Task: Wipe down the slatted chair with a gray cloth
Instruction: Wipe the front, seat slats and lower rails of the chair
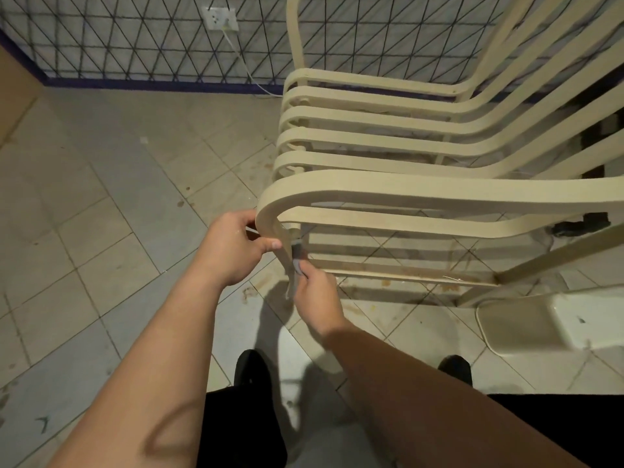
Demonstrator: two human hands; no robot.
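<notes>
My left hand [236, 246] grips the chair [388, 194] at its curved front bend, mid-frame, steadying it while my right hand [315, 295] pinches the gray cloth [297, 256] against the leg just below.

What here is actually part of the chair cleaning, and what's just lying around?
Part of the job:
slatted chair
gray cloth
left hand, gripping the chair's front curve
right hand, holding the cloth

Just lying about:
wall socket with its white cable
pale plastic piece on the floor
</notes>
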